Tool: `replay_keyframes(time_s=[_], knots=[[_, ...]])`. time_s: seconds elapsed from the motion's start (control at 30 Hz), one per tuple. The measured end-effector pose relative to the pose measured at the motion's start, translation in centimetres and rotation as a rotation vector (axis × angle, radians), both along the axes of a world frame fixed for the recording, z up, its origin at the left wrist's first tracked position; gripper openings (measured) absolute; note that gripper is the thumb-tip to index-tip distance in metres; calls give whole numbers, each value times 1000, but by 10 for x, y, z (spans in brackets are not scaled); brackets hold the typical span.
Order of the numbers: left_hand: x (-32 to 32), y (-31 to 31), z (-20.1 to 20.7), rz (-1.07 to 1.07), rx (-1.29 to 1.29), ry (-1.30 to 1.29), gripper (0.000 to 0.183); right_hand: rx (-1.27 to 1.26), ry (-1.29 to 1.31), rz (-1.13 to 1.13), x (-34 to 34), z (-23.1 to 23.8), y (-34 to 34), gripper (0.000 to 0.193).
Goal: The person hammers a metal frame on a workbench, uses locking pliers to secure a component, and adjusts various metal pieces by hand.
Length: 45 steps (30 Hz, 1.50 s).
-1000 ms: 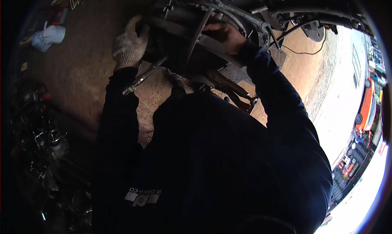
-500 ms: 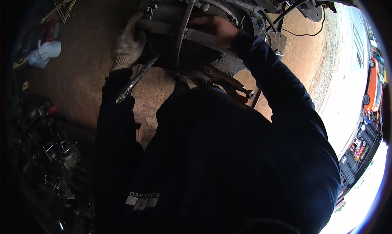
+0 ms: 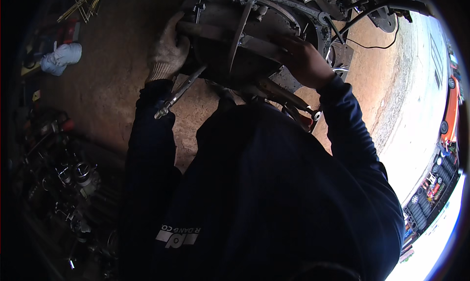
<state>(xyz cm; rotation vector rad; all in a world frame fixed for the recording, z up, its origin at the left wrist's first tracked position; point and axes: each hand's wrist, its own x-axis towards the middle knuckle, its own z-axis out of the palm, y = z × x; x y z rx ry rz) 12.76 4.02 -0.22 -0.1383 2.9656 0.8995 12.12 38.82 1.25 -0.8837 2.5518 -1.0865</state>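
Left hand [image 3: 169, 50], in a pale work glove, is up against the left edge of the drum [image 3: 235, 46], a dark round metal assembly sitting on the dirt floor [image 3: 107, 85]. Its fingers are curled over the rim where a flat bar [image 3: 230, 36] crosses the face, so the hand is closed on that edge. Right hand [image 3: 303, 60] is bare and sits on the opposite side of the drum, pressed on the right rim, fingers bent onto the metal; whether it truly grips or only rests there, I cannot tell. The drum lies directly between the two hands, just ahead of the dark-sleeved arms.

Just below the left hand a wrench [image 3: 178, 92] slants down from under the drum, its end pointing back along the forearm. Below the right hand, pliers [image 3: 293, 107] with red handles lie against the drum's lower side. Beyond the right hand a black cable [image 3: 372, 47] trails across the dirt. Far out to the left of the gloved hand lies a white rag [image 3: 61, 58], with a bundle of thin yellow rods [image 3: 83, 4] beyond it.
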Motion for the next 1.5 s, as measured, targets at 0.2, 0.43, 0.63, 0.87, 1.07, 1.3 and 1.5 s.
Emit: replay_keyframes(time_s=[0.2, 0.43, 0.63, 0.87, 1.07, 1.3, 1.5], knots=[[3, -12, -16, -77, 88, 184, 48, -119, -68, -322, -8, 42, 51, 33], [1, -8, -22, 54, -251, 182, 50, -16, 219, -382, -90, -25, 90, 28], [5, -13, -34, 29, -265, 329, 48, 484, 199, -169, -146, -48, 54, 34], [7, 0, -16, 97, -306, 189, 49, 747, 158, -112, -142, -32, 32, 29], [4, 6, -11, 105, -298, 91, 52, 788, 451, 83, -149, -66, 61, 23], [6, 2, -22, 113, -320, 115, 53, 546, 223, 11, -139, -12, 73, 24], [7, -2, -30, 87, -265, 336, 47, 60, -152, -61, -151, 6, 95, 45]])
